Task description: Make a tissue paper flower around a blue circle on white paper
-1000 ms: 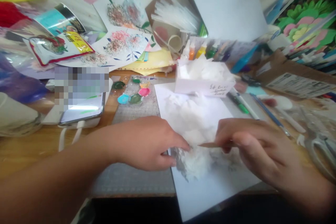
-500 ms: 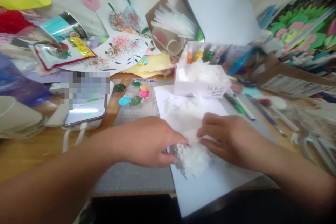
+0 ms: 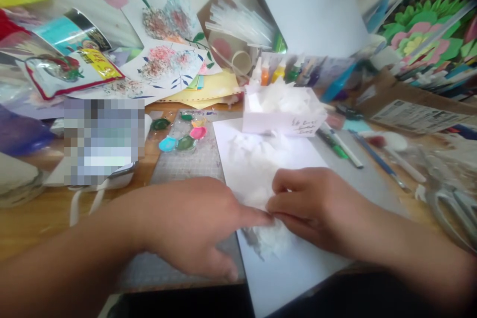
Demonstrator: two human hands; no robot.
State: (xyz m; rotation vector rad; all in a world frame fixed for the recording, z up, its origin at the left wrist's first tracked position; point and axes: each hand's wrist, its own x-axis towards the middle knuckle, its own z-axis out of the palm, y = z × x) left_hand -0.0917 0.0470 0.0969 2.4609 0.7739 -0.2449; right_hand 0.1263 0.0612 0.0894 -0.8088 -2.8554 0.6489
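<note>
My left hand [image 3: 201,223] reaches in from the left, index finger stretched out onto a pile of white fluff [image 3: 272,246] that resembles torn tissue or cotton. Its thumb is spread well below the index finger. My right hand [image 3: 309,203] comes from the right with thumb and fingers pinched together, touching or nearly touching the left index fingertip. What the pinch holds is hidden. The fluff lies on a white sheet of paper [image 3: 294,283]. More loose white pieces [image 3: 253,151] lie farther up the same sheet.
A white box [image 3: 279,121] of white pieces stands behind. The grey cutting mat [image 3: 175,164] bears paint pots [image 3: 186,142]. At left are a phone [image 3: 124,170] and cup [image 3: 17,179]; at right, pens [image 3: 343,146], a brush [image 3: 380,159] and scissors [image 3: 447,208].
My left thumb has moved down, away from the index finger. My right fingers have closed together and shifted left to the left fingertip. The whole view has shifted slightly.
</note>
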